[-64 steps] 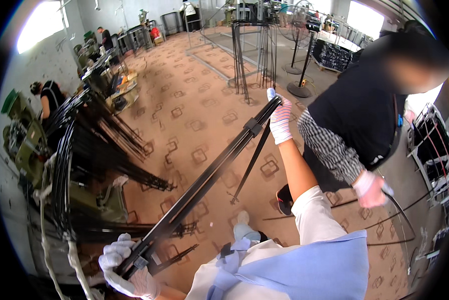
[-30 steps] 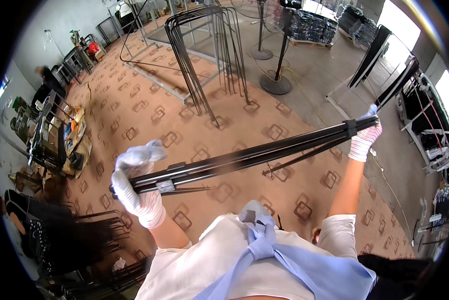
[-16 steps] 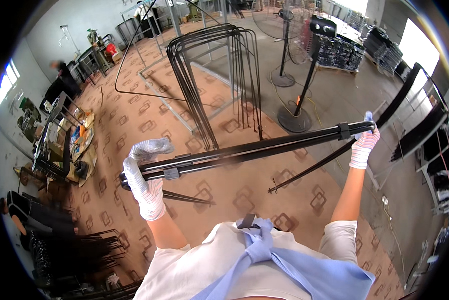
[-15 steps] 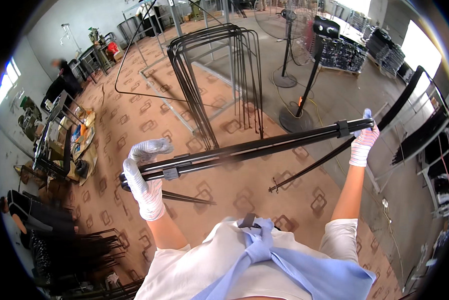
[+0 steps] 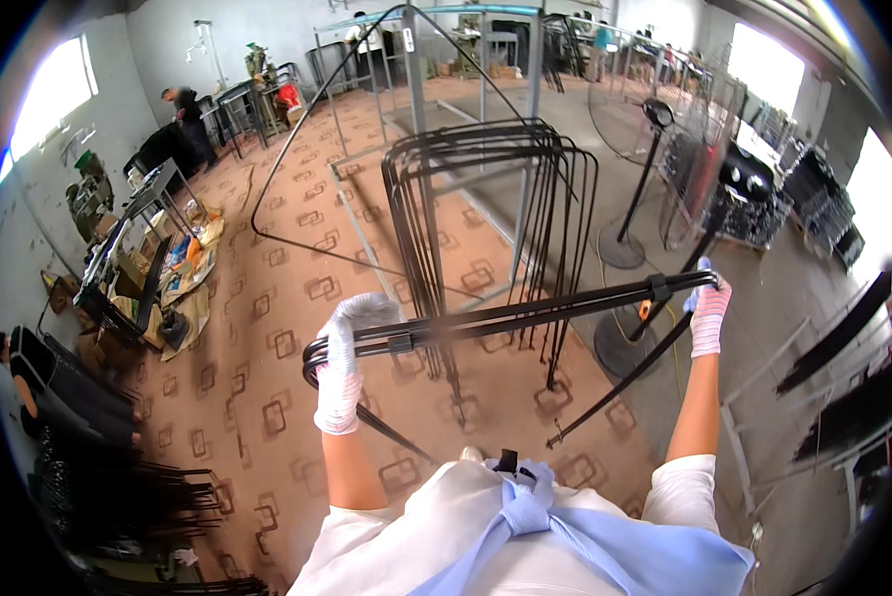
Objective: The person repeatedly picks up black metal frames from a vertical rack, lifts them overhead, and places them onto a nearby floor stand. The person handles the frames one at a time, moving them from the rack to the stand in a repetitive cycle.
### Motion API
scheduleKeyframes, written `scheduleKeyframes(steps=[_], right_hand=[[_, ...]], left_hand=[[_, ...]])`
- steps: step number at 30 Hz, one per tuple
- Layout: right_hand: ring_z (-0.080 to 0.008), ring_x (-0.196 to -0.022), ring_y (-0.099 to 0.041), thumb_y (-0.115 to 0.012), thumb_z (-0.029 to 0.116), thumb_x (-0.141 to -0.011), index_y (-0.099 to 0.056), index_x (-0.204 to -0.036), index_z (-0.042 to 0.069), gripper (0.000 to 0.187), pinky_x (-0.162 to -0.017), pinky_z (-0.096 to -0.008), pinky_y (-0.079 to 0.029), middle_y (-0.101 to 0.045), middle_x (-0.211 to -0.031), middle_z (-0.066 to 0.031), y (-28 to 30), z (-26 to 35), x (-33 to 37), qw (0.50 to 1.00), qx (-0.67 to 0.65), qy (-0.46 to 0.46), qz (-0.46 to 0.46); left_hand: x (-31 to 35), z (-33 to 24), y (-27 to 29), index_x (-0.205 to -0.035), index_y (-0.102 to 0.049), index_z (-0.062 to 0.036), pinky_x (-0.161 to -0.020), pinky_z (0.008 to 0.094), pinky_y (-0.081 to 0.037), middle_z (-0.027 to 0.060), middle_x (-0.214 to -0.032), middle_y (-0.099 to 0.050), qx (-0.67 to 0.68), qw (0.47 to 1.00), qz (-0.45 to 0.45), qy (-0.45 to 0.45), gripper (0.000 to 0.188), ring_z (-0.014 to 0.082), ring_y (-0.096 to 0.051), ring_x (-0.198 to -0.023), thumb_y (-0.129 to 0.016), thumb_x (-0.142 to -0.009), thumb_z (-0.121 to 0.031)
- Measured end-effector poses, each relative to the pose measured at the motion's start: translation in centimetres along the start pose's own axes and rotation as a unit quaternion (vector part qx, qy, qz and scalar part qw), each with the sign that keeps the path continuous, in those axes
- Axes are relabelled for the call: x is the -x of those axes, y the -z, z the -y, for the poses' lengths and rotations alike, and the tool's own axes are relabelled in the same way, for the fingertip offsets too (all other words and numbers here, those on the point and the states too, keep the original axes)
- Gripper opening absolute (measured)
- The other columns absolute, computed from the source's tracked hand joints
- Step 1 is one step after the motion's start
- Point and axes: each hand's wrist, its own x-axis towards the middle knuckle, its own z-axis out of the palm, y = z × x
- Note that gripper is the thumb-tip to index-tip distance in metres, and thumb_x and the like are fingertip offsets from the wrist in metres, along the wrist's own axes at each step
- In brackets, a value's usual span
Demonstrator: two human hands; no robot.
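Note:
Both my hands, in striped gloves with coated fingers, carry a bundle of black bent-tube frames (image 5: 615, 292) crosswise in front of me. My left hand (image 5: 342, 372) wraps round the rounded left bend. My right hand (image 5: 707, 310) grips the right bend, a little higher. The frames' long bars lie side by side with small black sleeves (image 5: 399, 343) on them, and their legs slope down towards me. Just beyond, similar black U-shaped frames (image 5: 486, 136) stand in a row on a grey metal stand (image 5: 532, 79). The carried bars pass in front of their legs.
Two pedestal fans, one with a round base (image 5: 625, 343), stand at the right. Black frames on a rack (image 5: 848, 397) are at far right. Dark tubes (image 5: 168, 497) are stacked lower left. Cardboard and a bench (image 5: 158, 189) line the left wall; a person (image 5: 193, 124) stands farther back.
My view has tilted up, and the stand with its frames now sits lower and farther right in it. The carried bundle appears closer to those frames, still in both hands.

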Motion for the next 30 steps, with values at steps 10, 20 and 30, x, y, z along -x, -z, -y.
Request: scheduleKeyframes(steps=[10, 20, 30], right_hand=[[-0.008, -0.028, -0.028, -0.061, 0.026, -0.076, -0.045, -0.052, 0.012, 0.032, -0.026, -0.0242, -0.023, -0.032, -0.039, 0.0039, -10.9, -10.1, -9.1, 0.995, 0.061, -0.082, 0.013], [-0.0121, -0.029, -0.039, -0.062, 0.031, -0.073, -0.058, -0.064, 0.005, 0.028, -0.028, -0.0249, -0.03, -0.043, -0.043, -0.0022, -20.2, -24.6, -21.0, 0.984, 0.154, -0.074, 0.043], [-0.0106, -0.029, -0.036, -0.062, 0.026, -0.073, -0.057, -0.065, 0.007, 0.022, -0.028, -0.0234, -0.028, -0.043, -0.044, -0.0014, -27.0, -30.2, -26.5, 0.983, 0.109, -0.135, 0.066]], left_hand=[[-12.0, 10.2, 0.1, -0.097, -0.051, 0.0038, -0.067, 0.0293, -0.047, 0.0104, -0.086, -0.057, 0.012, 0.993, -0.016, 0.12, 0.057, 0.0174, -0.056, -0.071, -0.032, -0.085, -0.049], [-23.9, 22.7, -1.0, -0.092, -0.055, 0.0013, -0.066, 0.0284, -0.049, 0.0087, -0.078, -0.059, 0.142, 0.959, -0.051, 0.242, 0.041, 0.0159, -0.056, -0.064, -0.044, -0.084, -0.038], [-32.8, 29.4, -2.5, -0.088, -0.057, -0.0047, -0.063, 0.0279, -0.051, 0.0066, -0.077, -0.061, 0.172, 0.935, -0.163, 0.264, 0.034, 0.0148, -0.059, -0.064, -0.055, -0.078, -0.037]])
